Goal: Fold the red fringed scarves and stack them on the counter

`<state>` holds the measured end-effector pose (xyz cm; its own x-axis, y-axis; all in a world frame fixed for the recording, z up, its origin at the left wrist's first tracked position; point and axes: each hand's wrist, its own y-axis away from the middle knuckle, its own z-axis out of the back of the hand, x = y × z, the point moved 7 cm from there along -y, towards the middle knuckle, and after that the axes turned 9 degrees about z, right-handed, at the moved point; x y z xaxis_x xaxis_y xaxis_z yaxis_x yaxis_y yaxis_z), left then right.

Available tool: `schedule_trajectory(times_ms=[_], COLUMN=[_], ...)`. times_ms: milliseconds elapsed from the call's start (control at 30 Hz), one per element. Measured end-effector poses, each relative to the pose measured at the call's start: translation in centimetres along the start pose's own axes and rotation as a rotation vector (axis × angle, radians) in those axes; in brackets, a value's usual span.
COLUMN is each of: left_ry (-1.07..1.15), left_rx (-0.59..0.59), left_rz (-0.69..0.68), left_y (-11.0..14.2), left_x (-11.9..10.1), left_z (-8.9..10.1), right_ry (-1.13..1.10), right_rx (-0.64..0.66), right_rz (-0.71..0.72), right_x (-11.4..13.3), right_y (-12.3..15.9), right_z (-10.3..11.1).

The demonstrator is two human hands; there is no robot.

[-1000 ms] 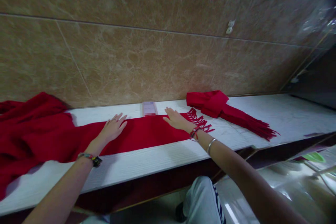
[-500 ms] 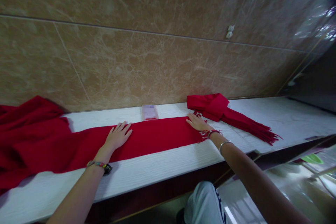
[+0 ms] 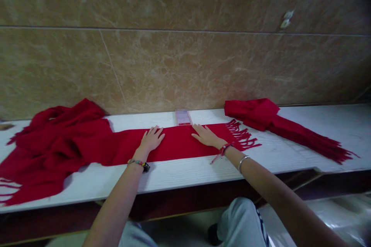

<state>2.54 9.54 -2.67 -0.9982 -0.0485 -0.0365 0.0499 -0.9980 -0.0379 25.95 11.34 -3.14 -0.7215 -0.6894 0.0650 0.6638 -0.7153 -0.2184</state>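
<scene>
A red fringed scarf (image 3: pixel 176 144) lies along the white tabletop, flat from its middle to its right end. Its left part is heaped in loose folds. My left hand (image 3: pixel 151 140) rests palm down on the flat stretch, fingers spread. Farther right on the same cloth, my right hand (image 3: pixel 206 136) also lies flat with its fingers out, just left of the fringe. Neither hand grips anything. Between them, at the scarf's far edge, sits a small pale packet or card (image 3: pixel 182 117) with print too blurred to read.
To the right, a second red scarf (image 3: pixel 263 114) lies folded or knotted, its fringed tail pointing right. A brown marbled tile wall (image 3: pixel 174 69) stands along the back of the white tabletop (image 3: pixel 185 170). My knee (image 3: pixel 242 216) is below the front edge.
My right hand has moved left off the fringed end, so the fringe now shows spread out. The hands are closer together. The view has turned left, showing more of the heaped cloth.
</scene>
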Motion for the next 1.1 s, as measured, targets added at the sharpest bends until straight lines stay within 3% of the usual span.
schedule_trajectory(times_ms=[133,300,433,633,800,900,1100], left_ry=[0.003,0.002,-0.001,0.006,0.005,0.005,0.000], left_rx=[0.035,0.030,0.032,0.004,-0.026,-0.019,-0.001], left_rz=[0.021,0.027,0.031,0.014,0.001,0.013,0.014], left_y=[-0.1,-0.6,-0.9,-1.2,-1.6,-1.6,-1.7], left_x=[0.4,0.6,0.7,0.9,1.2,1.2,1.3], left_z=[0.0,-0.1,-0.2,-0.3,-0.7,-0.7,-0.6], right_ry=[0.067,0.219,0.245,0.246,0.190,0.224,0.302], right_rx=[0.017,0.003,-0.010,-0.056,-0.009,0.053,0.053], right_rz=[-0.079,-0.249,-0.282,-0.287,-0.116,-0.186,-0.315], right_x=[-4.5,-12.2,-15.2,-14.9,-11.8,-12.3,-14.6], right_y=[2.5,7.5,10.5,11.8,11.7,12.7,16.9], right_z=[-0.5,1.1,2.6,4.3,4.7,5.0,7.2])
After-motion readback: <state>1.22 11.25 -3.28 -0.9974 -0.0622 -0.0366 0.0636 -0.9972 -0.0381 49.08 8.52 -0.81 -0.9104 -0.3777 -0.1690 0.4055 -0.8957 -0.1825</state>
